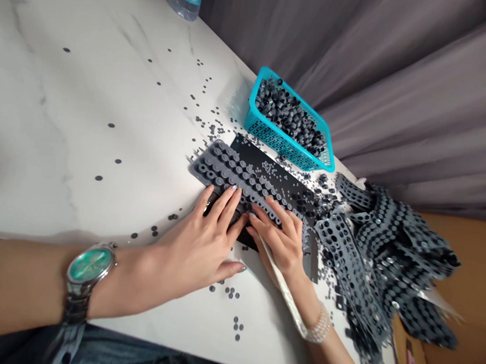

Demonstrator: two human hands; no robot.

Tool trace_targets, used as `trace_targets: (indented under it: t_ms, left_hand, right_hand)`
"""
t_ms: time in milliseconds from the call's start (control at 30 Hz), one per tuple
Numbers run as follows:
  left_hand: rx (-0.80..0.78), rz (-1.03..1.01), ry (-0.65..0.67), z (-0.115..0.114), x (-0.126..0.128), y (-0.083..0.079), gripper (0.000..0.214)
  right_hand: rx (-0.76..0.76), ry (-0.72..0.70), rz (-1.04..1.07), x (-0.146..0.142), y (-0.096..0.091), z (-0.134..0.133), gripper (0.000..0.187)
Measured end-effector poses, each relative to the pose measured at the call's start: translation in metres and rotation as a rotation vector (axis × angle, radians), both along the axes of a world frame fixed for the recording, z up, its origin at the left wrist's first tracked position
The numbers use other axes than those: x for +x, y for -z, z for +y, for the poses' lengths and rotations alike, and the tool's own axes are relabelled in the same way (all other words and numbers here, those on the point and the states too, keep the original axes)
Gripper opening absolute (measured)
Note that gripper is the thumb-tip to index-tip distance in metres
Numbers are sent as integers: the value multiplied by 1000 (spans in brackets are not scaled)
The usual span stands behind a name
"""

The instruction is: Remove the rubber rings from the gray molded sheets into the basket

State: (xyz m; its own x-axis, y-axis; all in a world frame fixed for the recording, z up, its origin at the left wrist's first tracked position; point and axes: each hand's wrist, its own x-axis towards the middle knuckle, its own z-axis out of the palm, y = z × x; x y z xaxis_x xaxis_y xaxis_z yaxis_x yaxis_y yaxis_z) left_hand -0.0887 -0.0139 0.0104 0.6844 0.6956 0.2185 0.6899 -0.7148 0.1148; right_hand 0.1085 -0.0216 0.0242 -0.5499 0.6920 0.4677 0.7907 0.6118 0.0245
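Left hand [192, 250] lies open, fingers pressing the soft, floppy grey stud-covered rubber strip [223, 167] onto the black plate [253, 155]; right hand [278, 242] grips a pale flat stick [281, 284]; take the strip by its edge.

From my station I read a round wristwatch [90, 265] on the wrist behind the left hand [183, 253]: turquoise dial, polished silver case, chunky silver link band. Behind the right hand [278, 242] sits a bracelet of small white pearl-like beads [319, 331], several strands wound together. The fingernails [234, 188] carry a pale sheen, too small for me to call the shade. Low in my frame I also get blue denim [102, 352] with a dark round button [66, 358], though I can't tell whether that's sleeve or trousers
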Motion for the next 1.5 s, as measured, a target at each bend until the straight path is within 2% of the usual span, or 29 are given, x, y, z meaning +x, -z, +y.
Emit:
trace_targets:
  t_ms: [267,333,433,533,633,800,900,1067,1133,1267,1500]
  left_hand:
    - [9,-8,2,-1,1,1,73]
    - [6,-14,-1,-1,1,1,74]
    - [-11,-18,6,0,1,1,73]
    - [-11,-25,0,0,1,2,75]
    - [17,-22,-26,-1,0,1,77]
    - [50,21,-63,-4,-3,-2,83]
    - [55,48,-66,-5,-4,-2,83]
    - [54,47,-64,-4,-4,-1,83]
    - [48,38,-58,-4,-4,0,82]
    - [40,24,-57,-3,-4,0,79]
    - [8,26,-50,-3,-5,-3,81]
  right_hand:
    - [14,-70,-177,0,0,9,25]
    - [104,39,-67,7,-2,13,23]
    - [249,342,211,27,-8,17,18]
    - [217,514,235,47,-14,18,15]
    - [166,556,229,54,-16,15,16]
    - [35,521,297,28,-11,8,20]
    - [-37,452,366,7,-10,9,21]
    - [-93,95,249,-9,-10,17,18]
    - [-74,10,190,-11,-10,20,20]
    - [-62,-42,107,-11,-8,22,21]
    - [-31,-53,6,-12,-5,25,19]
